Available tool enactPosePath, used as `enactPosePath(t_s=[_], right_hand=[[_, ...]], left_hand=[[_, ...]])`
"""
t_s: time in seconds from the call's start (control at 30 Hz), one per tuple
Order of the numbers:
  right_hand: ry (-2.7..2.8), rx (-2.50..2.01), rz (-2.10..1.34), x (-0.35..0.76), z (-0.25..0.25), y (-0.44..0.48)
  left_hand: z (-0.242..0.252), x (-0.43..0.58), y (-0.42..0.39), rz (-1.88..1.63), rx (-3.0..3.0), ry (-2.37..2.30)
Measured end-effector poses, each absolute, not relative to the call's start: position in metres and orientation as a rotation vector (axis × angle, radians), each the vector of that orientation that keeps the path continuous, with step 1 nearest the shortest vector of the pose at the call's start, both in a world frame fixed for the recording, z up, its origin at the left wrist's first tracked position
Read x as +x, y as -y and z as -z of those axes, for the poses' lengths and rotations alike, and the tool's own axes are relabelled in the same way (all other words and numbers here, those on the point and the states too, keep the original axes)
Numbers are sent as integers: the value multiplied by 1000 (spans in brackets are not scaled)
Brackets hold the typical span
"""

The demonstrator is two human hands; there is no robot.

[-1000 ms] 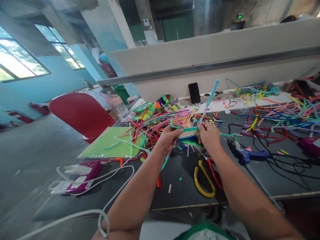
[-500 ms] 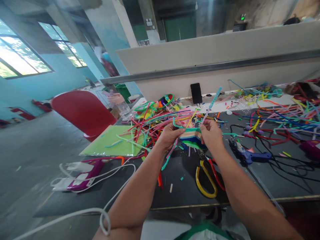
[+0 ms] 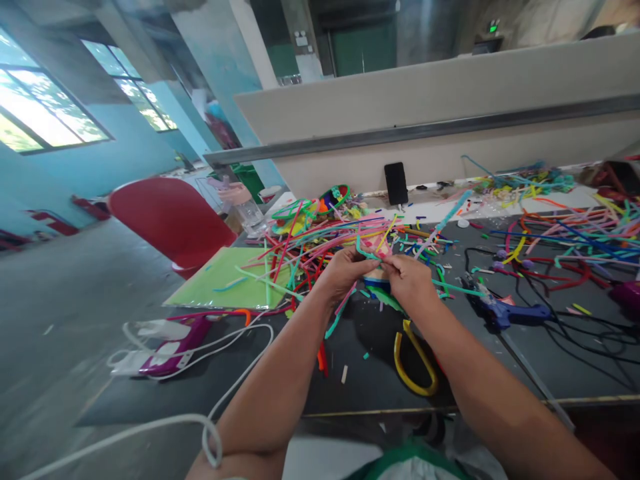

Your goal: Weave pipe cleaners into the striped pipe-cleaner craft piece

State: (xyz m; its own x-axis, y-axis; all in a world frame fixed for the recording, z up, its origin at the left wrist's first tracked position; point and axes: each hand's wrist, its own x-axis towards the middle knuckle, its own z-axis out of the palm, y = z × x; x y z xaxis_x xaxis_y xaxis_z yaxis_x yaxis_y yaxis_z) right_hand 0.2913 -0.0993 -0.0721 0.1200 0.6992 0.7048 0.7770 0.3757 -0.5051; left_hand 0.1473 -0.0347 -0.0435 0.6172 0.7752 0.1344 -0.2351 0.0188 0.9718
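My left hand (image 3: 345, 270) is closed on the left side of a small striped pipe-cleaner piece (image 3: 377, 288), with bands of cream, blue and green. My right hand (image 3: 411, 277) pinches its upper edge, thumb and finger close to the left thumb. A teal pipe cleaner (image 3: 364, 251) sticks up along the top edge between the hands. From behind the right hand a lilac and light-blue pipe cleaner (image 3: 445, 223) slants up to the right. Much of the piece is hidden by my fingers. Below the right wrist lie scissors with a yellow handle (image 3: 416, 367).
Loose pipe cleaners (image 3: 310, 243) heap behind my hands. To the right lie a blue glue gun (image 3: 517, 313) and black cables. A phone (image 3: 396, 183) leans against the partition. On the left are a green sheet (image 3: 225, 277), a purple power strip (image 3: 180, 347) and a red chair (image 3: 167, 217).
My right hand has moved left, closer to the left hand, and covers more of the striped piece. The lilac and light-blue pipe cleaner now leans further right.
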Motion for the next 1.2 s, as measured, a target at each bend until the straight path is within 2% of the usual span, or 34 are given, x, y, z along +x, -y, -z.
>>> enactPosePath(t_s=[0.53,1.2], right_hand=[[1545,-1390,206,296,68,104],[1615,-1456,157,293,71,107]], left_hand=[[46,148,37,-920,1236,-547],[48,152,41,-912,1184,-555]])
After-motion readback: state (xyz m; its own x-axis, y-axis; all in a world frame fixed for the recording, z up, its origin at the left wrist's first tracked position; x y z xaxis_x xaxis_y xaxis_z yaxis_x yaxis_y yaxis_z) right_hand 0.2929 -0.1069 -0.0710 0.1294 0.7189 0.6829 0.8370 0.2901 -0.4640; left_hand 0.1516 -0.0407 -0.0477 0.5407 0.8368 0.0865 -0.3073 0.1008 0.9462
